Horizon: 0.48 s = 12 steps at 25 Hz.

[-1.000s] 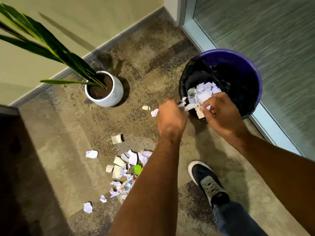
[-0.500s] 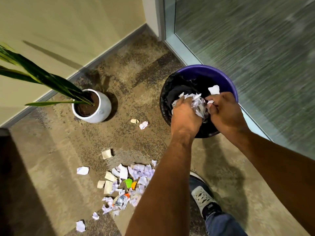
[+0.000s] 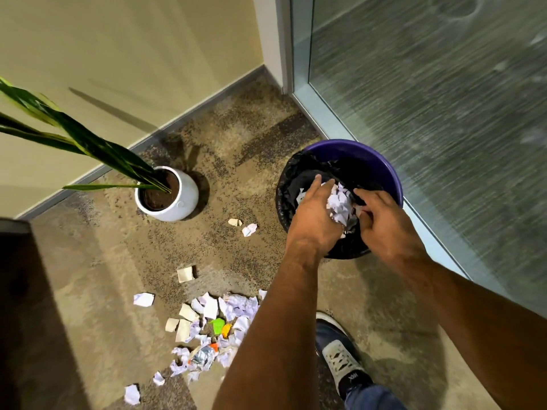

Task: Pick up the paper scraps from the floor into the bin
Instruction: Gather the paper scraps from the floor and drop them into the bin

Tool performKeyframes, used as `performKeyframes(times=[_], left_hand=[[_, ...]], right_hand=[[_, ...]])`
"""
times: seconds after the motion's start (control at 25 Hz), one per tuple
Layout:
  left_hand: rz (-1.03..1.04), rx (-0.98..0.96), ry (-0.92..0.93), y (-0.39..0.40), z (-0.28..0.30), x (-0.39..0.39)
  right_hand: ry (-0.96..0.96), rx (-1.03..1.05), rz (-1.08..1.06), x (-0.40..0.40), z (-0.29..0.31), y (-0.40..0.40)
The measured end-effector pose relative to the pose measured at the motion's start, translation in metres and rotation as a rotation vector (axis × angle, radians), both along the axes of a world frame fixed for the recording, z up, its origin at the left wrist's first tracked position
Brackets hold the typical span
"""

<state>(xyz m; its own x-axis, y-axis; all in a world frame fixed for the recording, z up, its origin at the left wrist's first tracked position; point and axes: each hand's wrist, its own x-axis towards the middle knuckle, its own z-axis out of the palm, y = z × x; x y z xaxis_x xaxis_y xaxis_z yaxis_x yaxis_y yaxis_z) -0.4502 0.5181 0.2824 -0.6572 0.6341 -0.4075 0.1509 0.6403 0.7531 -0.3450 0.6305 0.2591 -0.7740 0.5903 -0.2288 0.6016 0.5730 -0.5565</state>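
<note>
Both hands are hanging over the mouth of the bin (image 3: 393, 170); the left hand (image 3: 315, 214) is spreading flat, fingers loosening, and the right hand (image 3: 384, 220) is curling half open beside it, so that the crumpled white wad of paper (image 3: 340, 207) is sitting loosely between them, only lightly pinched and not gripped firmly. The wad is lying above the black liner (image 3: 291, 182), inside the purple rim, so most of it looks likely to be dropping in; loose bits at the near edge could be slipping past the rim onto the floor, since the hands are opening close to that side. Most of the paper scraps (image 3: 213, 327) are lying in a heap on the carpet by the left forearm, with two strays (image 3: 244, 227) near the bin and others scattered wider; the shoe (image 3: 340, 356) is standing just beside the heap and could be scuffing pieces about. The shoe's tongue is carrying a small mark, too small to read.
</note>
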Motion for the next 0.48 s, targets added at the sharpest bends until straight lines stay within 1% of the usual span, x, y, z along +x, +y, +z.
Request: performKeyframes(times=[0.08, 0.16, 0.28, 0.36, 0.48], left_hand=[[0.031, 0.001, 0.059, -0.005, 0.005, 0.004], [0.011, -0.082, 0.134, -0.016, 0.009, 0.008], [-0.001, -0.222, 0.247, -0.041, 0.009, 0.011], [0.012, -0.253, 0.306, -0.070, 0.010, 0.015], [0.058, -0.267, 0.327, -0.123, 0.007, 0.021]], right_hand=[[-0.042, 0.001, -0.004, -0.005, 0.006, 0.003], [-0.071, 0.034, -0.002, -0.007, 0.012, -0.001], [-0.020, 0.114, 0.100, -0.008, 0.017, -0.019], [0.020, 0.094, 0.201, -0.013, 0.018, -0.044], [-0.065, 0.054, 0.330, -0.019, 0.018, -0.088]])
